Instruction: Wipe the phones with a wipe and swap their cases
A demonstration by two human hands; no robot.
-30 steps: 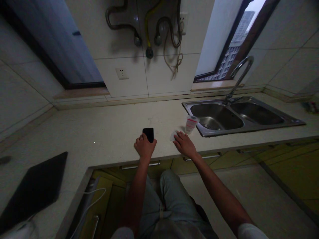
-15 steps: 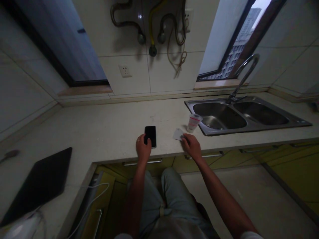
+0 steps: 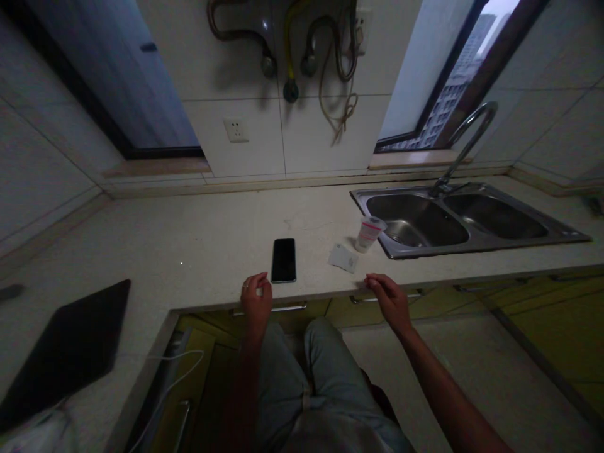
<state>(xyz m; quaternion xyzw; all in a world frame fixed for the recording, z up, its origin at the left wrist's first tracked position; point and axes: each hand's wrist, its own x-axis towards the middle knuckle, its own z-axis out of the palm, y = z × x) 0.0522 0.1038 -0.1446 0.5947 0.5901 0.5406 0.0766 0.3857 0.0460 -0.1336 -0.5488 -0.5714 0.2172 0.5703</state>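
A black phone (image 3: 284,260) lies flat on the pale countertop (image 3: 198,245) near its front edge. A small white card (image 3: 343,257) lies to its right, and a white plastic cup (image 3: 368,233) with a pink label stands beside the sink. My left hand (image 3: 256,304) hovers at the counter's edge just below the phone, fingers loosely curled and empty. At the edge below the card is my right hand (image 3: 389,298), also loosely curled and holding nothing.
A steel double sink (image 3: 465,220) with a curved tap (image 3: 465,145) sits at the right. A black induction hob (image 3: 66,352) lies at the left with a white cable (image 3: 165,384). Pipes and a socket (image 3: 235,129) are on the tiled wall. Yellow-green cabinet fronts run under the counter.
My left hand has let go of the phone and my right hand has left the card. Both hands pulled back toward me to the counter's edge.
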